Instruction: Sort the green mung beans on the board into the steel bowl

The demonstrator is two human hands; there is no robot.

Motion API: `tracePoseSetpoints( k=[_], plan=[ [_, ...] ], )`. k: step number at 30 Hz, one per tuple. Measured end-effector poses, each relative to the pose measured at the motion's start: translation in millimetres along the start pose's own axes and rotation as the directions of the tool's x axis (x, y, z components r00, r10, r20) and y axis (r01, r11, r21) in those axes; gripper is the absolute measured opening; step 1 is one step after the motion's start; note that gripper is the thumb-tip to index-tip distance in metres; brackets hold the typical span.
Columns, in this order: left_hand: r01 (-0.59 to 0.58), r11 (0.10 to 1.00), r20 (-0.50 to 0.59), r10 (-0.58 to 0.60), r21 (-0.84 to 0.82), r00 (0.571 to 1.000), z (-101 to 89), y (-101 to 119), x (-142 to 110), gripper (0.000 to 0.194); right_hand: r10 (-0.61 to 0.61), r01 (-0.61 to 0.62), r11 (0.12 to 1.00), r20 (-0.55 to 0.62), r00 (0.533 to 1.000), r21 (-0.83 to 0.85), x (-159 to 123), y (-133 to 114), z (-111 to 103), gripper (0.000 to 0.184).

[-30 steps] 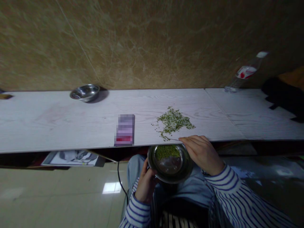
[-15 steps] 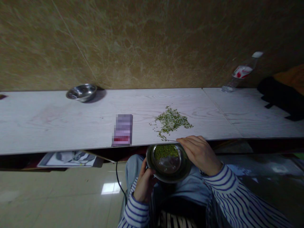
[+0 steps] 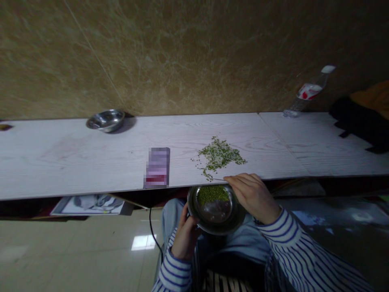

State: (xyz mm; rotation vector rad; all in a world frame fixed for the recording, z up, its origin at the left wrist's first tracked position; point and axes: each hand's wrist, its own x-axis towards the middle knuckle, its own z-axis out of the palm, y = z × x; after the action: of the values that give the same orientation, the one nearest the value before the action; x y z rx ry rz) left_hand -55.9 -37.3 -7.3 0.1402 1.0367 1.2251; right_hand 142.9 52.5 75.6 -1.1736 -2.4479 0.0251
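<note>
Bowl (image 3: 220, 228) of steel, held just below the near edge of the tabletop (image 3: 182, 132), with green grains (image 3: 212, 194) gathered toward its far side. The left hand (image 3: 186, 235) is clamped on the bowl's left rim. The right hand (image 3: 253, 196), fingers pinched together on a thin stick (image 3: 218, 179), is at the tabletop's edge above the bowl; the stick's tip reaches the near fringe of the scattered grains (image 3: 220, 155). I take the step in hand to be teasing these loose grains toward the edge. From my remote seat, I judge that the next move calls for a light, low stroke, the bowl level beneath. A phone (image 3: 157, 167) lies left of the scattered grains; farther back, near the wall (image 3: 188, 56), stand a second bowl (image 3: 111, 128) and, at right, a bottle (image 3: 309, 92).
</note>
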Motion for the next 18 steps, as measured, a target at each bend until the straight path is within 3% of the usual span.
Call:
tracePoseSetpoints(
  k=[18],
  plan=[
    [-0.011, 0.999, -0.042, 0.013, 0.04, 0.999, 1.9, 5.8, -2.1, 0.067, 0.03, -0.031, 0.999, -0.022, 0.999, -0.017, 10.6, -3.1, 5.5, 0.029]
  ],
)
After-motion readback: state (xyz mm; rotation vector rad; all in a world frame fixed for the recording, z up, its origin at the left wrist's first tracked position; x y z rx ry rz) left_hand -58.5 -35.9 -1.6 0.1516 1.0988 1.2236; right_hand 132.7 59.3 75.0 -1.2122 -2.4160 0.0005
